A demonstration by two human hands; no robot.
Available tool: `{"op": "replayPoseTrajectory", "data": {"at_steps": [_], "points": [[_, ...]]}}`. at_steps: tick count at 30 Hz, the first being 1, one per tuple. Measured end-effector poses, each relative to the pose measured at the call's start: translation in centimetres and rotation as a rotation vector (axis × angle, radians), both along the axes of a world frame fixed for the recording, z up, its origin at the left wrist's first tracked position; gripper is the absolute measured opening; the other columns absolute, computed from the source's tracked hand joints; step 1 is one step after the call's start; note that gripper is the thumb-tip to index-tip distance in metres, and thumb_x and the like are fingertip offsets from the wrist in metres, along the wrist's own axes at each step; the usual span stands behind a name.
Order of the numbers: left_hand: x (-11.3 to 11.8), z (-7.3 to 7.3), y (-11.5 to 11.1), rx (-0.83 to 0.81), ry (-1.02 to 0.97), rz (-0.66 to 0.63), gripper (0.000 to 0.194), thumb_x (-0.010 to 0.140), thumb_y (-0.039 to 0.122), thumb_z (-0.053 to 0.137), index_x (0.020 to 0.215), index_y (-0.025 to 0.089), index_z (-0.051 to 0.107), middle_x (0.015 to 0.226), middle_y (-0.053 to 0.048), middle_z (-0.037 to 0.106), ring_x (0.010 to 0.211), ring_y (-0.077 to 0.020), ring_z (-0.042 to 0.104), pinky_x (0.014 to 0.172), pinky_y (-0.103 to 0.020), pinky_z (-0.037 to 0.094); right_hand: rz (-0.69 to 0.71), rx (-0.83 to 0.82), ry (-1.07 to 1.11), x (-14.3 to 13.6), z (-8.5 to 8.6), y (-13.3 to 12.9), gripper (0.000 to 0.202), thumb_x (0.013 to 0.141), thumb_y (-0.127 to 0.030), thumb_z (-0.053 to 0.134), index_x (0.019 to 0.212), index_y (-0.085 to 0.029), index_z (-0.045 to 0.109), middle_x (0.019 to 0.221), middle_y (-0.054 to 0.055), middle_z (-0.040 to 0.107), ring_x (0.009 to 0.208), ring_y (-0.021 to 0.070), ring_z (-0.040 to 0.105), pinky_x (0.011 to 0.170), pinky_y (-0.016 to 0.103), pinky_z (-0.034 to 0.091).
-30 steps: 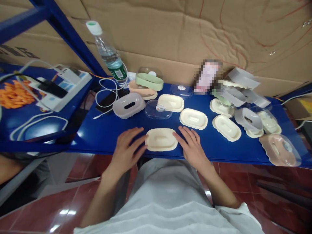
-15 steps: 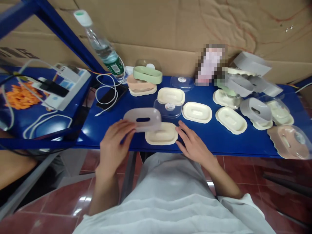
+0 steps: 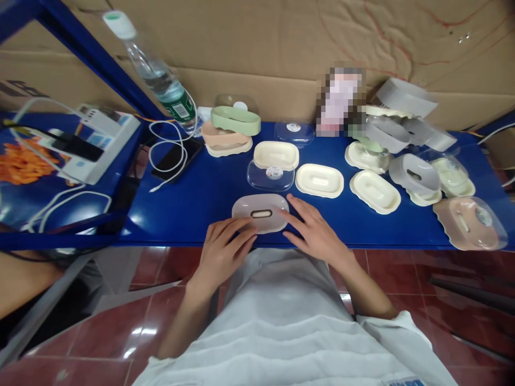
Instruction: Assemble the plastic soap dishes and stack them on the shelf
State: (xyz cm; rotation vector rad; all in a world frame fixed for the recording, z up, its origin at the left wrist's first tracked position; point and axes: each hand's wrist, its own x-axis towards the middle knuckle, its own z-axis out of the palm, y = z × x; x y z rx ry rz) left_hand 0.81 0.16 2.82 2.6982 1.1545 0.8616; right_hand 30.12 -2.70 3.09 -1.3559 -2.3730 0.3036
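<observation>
A grey slotted piece point(image 3: 267, 201) lies over a cream base near the table's front edge, and cream shows through its slot. The fingers of my left hand point(image 3: 227, 248) rest on its left front side; whether they pinch it is unclear. My right hand point(image 3: 317, 234) has its fingers spread, the tips at the piece's right end. Just behind lies a clear lid point(image 3: 270, 176) with a round label. Cream trays sit around it, one behind point(image 3: 276, 156), one to the right point(image 3: 319, 180) and another farther right point(image 3: 375, 192).
Stacked green point(image 3: 235, 120) and peach pieces stand at the back, beside a phone point(image 3: 177, 160), a white cable and a water bottle point(image 3: 155, 80). Grey pieces point(image 3: 414, 178) and a peach one point(image 3: 469, 222) lie at right. A power strip point(image 3: 100, 150) is left.
My left hand has moved right and lowered the grey piece onto the cream base. My right hand stays beside it, fingers still spread. The camera view has shifted slightly.
</observation>
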Motion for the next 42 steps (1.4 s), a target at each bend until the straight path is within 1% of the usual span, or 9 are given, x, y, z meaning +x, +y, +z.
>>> {"op": "replayPoseTrajectory", "data": {"at_steps": [5, 9, 12, 16, 20, 27, 32, 37, 42], "points": [[-0.1, -1.2, 0.7, -0.073, 0.010, -0.002, 0.030, 0.102, 0.024, 0.070, 0.131, 0.029, 0.071, 0.163, -0.014, 0.056, 0.157, -0.0389, 0.047, 0.116, -0.059, 0.050, -0.017, 0.008, -0.035, 0.1, -0.1, 0.1, 0.062, 0.114, -0.033, 0.048, 0.173, -0.029, 0.031, 0.181, 0.012, 0.028, 0.166, 0.0291, 0.034, 0.132, 0.057, 0.038], [-0.3, -1.3, 1.1, -0.104, -0.022, -0.038, 0.033, 0.101, 0.021, 0.071, 0.134, 0.028, 0.069, 0.160, -0.013, 0.059, 0.157, -0.0381, 0.045, 0.121, -0.060, 0.048, -0.380, 0.139, -0.077, 1.8, -0.5, 0.7, 0.066, 0.113, -0.043, 0.046, 0.174, -0.024, 0.028, 0.178, 0.018, 0.033, 0.167, 0.0381, 0.028, 0.130, 0.067, 0.030], [-0.4, -1.0, 1.0, -0.156, -0.066, -0.055, 0.040, 0.100, 0.024, 0.074, 0.138, 0.031, 0.067, 0.164, -0.013, 0.053, 0.153, -0.0373, 0.050, 0.122, -0.061, 0.047, -0.585, 0.157, -0.108, 3.2, -1.0, 0.9, 0.072, 0.111, -0.053, 0.047, 0.173, -0.021, 0.030, 0.163, 0.022, 0.053, 0.156, 0.0431, 0.042, 0.123, 0.069, 0.037], [-0.1, -0.9, 0.7, -0.244, -0.126, -0.045, 0.056, 0.100, 0.029, 0.075, 0.152, 0.034, 0.054, 0.165, -0.014, 0.050, 0.149, -0.0351, 0.054, 0.120, -0.058, 0.050, -0.588, 0.163, -0.108, 3.7, -1.6, 0.7, 0.052, 0.110, -0.047, 0.050, 0.158, -0.026, 0.058, 0.132, 0.017, 0.070, 0.125, 0.0359, 0.063, 0.107, 0.054, 0.052], [0.1, -1.1, 0.7, -0.239, -0.123, -0.048, 0.057, 0.101, 0.032, 0.075, 0.153, 0.032, 0.052, 0.161, -0.015, 0.054, 0.147, -0.0341, 0.056, 0.121, -0.056, 0.049, -0.595, 0.200, -0.079, 3.7, -1.1, 0.7, 0.046, 0.111, -0.041, 0.051, 0.153, -0.028, 0.063, 0.141, 0.017, 0.066, 0.130, 0.0365, 0.061, 0.109, 0.057, 0.051], [-1.1, -0.4, 0.7, -0.312, -0.134, -0.067, 0.046, 0.101, 0.029, 0.073, 0.144, 0.028, 0.058, 0.158, -0.014, 0.055, 0.148, -0.0312, 0.056, 0.122, -0.050, 0.052, -0.154, 0.133, -0.163, 1.4, 2.1, 6.3, 0.055, 0.110, -0.030, 0.056, 0.164, -0.029, 0.049, 0.174, 0.013, 0.041, 0.164, 0.0398, 0.032, 0.130, 0.065, 0.033], [-1.7, -0.4, 0.6, -0.275, -0.156, 0.039, 0.037, 0.095, 0.040, 0.082, 0.127, 0.028, 0.070, 0.152, -0.012, 0.060, 0.138, -0.0321, 0.065, 0.116, -0.051, 0.058, -0.003, 0.023, -0.164, 0.3, 2.0, 11.0, 0.055, 0.105, -0.031, 0.068, 0.158, -0.022, 0.058, 0.171, 0.018, 0.045, 0.156, 0.0398, 0.047, 0.126, 0.060, 0.044], [-1.9, -0.9, 1.0, -0.285, -0.244, 0.138, 0.046, 0.096, 0.045, 0.081, 0.136, 0.028, 0.066, 0.155, -0.012, 0.063, 0.139, -0.0327, 0.066, 0.118, -0.053, 0.057, -0.039, 0.016, 0.137, 1.2, 1.8, 10.6, 0.049, 0.112, -0.046, 0.053, 0.155, -0.022, 0.059, 0.158, 0.015, 0.057, 0.147, 0.0307, 0.057, 0.122, 0.051, 0.051], [-2.5, -1.7, 1.5, -0.415, -0.428, 0.206, 0.089, 0.092, 0.047, 0.085, 0.166, 0.031, 0.038, 0.165, -0.015, 0.054, 0.144, -0.0323, 0.063, 0.113, -0.049, 0.061, 0.249, 0.003, 0.260, 0.3, 1.8, 9.0, 0.052, 0.113, -0.038, 0.049, 0.164, -0.028, 0.048, 0.161, 0.015, 0.053, 0.155, 0.0308, 0.050, 0.125, 0.054, 0.049]]}}
